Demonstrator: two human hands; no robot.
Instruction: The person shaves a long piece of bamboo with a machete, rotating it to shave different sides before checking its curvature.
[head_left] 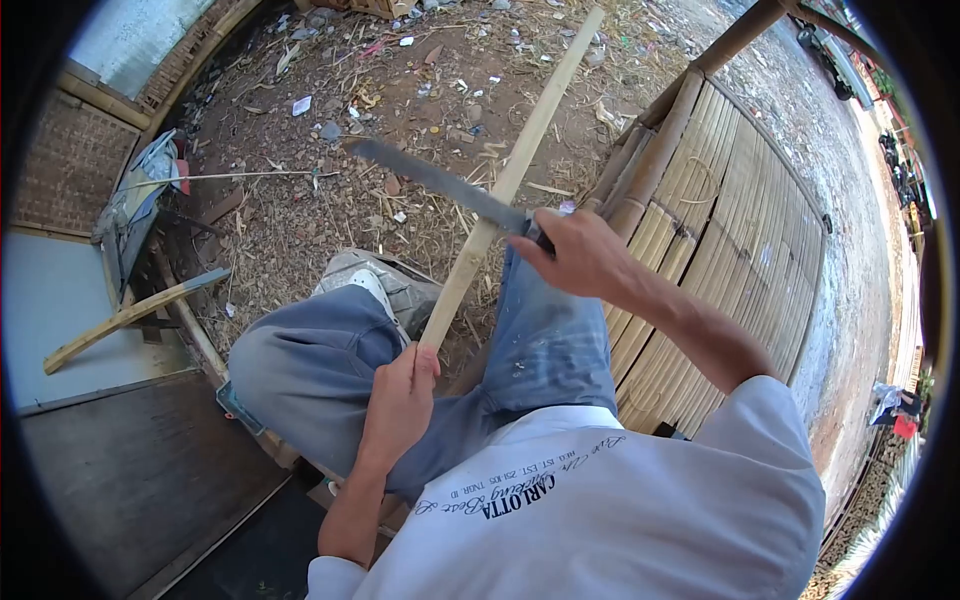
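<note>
My left hand (400, 398) grips the near end of a long pale bamboo strip (520, 160) that slants up and away to the right over the ground. My right hand (580, 255) is closed on the handle of a long dark machete (430, 178). Its blade points left and lies across the strip, touching it about midway. My knees in blue jeans sit below the strip, and a grey shoe (385, 285) rests on the ground under it.
A woven bamboo bench or panel (720, 230) runs along my right. The dirt ground (330, 130) is littered with shavings and scraps. At left lie a curved wooden piece (130, 318), a cloth bundle (140, 200) and a dark board (130, 470).
</note>
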